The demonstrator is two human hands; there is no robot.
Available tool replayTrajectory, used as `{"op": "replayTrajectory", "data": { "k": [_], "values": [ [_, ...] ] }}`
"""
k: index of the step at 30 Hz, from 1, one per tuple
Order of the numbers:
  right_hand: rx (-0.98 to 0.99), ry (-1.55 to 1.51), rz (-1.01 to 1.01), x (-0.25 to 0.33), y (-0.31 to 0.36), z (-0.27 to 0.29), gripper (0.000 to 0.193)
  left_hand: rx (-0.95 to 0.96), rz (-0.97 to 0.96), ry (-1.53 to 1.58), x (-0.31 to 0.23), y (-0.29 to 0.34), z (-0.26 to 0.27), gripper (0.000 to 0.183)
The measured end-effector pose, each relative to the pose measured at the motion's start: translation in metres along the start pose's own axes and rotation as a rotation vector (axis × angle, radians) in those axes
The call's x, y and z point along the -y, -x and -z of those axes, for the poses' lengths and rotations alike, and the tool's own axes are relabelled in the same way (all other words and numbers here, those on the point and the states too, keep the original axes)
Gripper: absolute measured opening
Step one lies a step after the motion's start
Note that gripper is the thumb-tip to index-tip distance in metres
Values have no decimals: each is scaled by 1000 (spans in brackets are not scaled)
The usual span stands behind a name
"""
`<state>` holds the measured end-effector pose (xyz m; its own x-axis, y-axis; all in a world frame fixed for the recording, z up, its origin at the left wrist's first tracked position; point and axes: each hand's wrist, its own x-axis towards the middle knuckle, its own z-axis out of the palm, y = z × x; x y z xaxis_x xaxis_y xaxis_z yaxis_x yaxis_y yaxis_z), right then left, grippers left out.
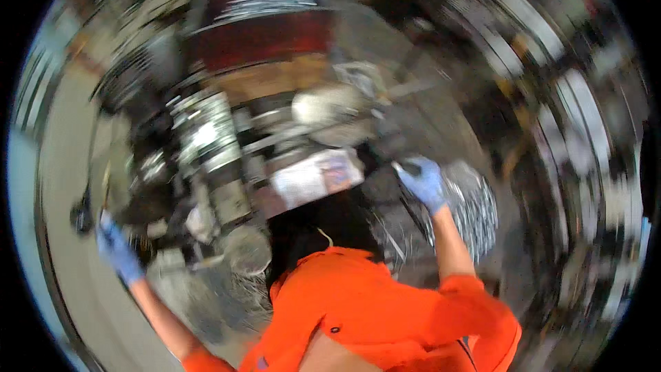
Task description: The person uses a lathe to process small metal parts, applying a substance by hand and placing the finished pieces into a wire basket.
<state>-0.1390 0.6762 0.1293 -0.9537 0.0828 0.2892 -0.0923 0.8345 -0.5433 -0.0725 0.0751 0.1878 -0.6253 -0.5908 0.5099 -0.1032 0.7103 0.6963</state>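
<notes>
Right hand (421, 182) (gloved) borders the metal pieces (474, 210), left hand (118, 251) well apart.

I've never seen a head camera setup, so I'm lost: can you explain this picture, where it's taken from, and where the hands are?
This is one wide view looking down from a camera on the person's head, so straight edges bend near the rim. There's no robot, just a person in an orange garment. Their blue-gloved left hand is out at far left; their blue-gloved right hand is beside a heap of thin, silvery pieces. Ahead lie a pale rectangular sheet with a coloured patch and, farther off, a dark red box with more silvery pieces at its top. Blur hides what, if anything, either hand holds.
</notes>
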Motion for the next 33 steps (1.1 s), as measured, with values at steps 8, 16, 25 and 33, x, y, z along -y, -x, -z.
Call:
{"op": "replayTrajectory", "data": {
  "k": [8,16,25,33],
  "values": [
    [-477,27,-944,-229,181,74,49,19,-60,-422,-13,7,-3,42],
    [-1024,-608,-1247,-332,371,66,35,-24,-28,-309,-53,15,33,48],
    [-936,-721,-1410,-349,339,86,41,-69,-77,-299,-103,30,42,42],
    [-954,-1081,-1356,-373,355,60,37,90,-327,-361,-107,27,20,39]
  ]
}}
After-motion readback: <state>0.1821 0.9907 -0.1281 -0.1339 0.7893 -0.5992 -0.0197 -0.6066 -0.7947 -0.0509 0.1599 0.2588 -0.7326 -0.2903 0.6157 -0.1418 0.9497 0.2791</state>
